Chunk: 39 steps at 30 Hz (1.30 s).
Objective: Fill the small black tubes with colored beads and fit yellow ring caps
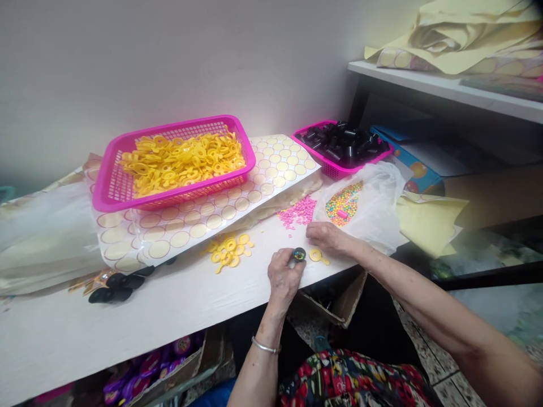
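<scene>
My left hand [283, 275] is closed around a small black cylindrical container [299, 255], which stands upright with its open top facing me and small coloured beads inside. Just to its right, my right hand [328, 235] has its fingers curled together at the near edge of a pile of small pink pieces [299, 211]; whatever it pinches is hidden. Below that hand lies a single yellow ring with a handle [316, 255]. A heap of similar yellow rings [230, 250] sits left of my left hand. Multicoloured beads with a pink piece on top lie in a white plastic bag [373, 195].
A pink basket [100, 189] of yellow rings rests on sheets of round stickers [199, 230]. Black containers fill another pink basket [335, 171] behind. Black pieces [114, 288] lie at left. A shelf [445, 87] overhangs the right. Open boxes [352, 299] sit below the table edge.
</scene>
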Motion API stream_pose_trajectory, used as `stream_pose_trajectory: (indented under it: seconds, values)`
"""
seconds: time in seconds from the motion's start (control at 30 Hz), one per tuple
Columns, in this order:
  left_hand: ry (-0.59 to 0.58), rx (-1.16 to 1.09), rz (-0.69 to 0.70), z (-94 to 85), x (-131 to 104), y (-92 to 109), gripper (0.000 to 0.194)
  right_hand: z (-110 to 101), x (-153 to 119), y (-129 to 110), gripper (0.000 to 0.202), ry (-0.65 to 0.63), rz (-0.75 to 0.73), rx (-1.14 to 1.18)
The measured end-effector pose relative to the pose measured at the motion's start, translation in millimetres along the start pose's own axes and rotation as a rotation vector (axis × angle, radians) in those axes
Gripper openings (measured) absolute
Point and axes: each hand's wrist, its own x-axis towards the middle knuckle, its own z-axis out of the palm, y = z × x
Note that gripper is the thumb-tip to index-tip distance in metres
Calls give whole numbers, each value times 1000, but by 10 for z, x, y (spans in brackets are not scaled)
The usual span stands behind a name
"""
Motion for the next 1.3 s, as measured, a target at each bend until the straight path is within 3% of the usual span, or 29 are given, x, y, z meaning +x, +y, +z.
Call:
stream_pose_trajectory:
  seconds: [0.2, 0.33, 0.53, 0.63, 1.3]
  values:
    - [-16, -7, -8, -7, 6, 14, 19, 100, 25, 27, 24, -40, -5, -36]
    - [-12, -15, 6, 1, -1, -3, 21, 145, 24, 14, 19, -45, -16, -102]
    - [-8, 5, 21, 11, -11, 22, 20, 58, -30, -236, 18, 96, -67, 56]
    - [-15, 35, 15, 3, -12, 36, 19, 34, -42, -345, 19, 103, -121, 97]
    - [-53, 34, 22, -13, -17, 37, 7, 16, 2, -485, 17, -11, -237, -230]
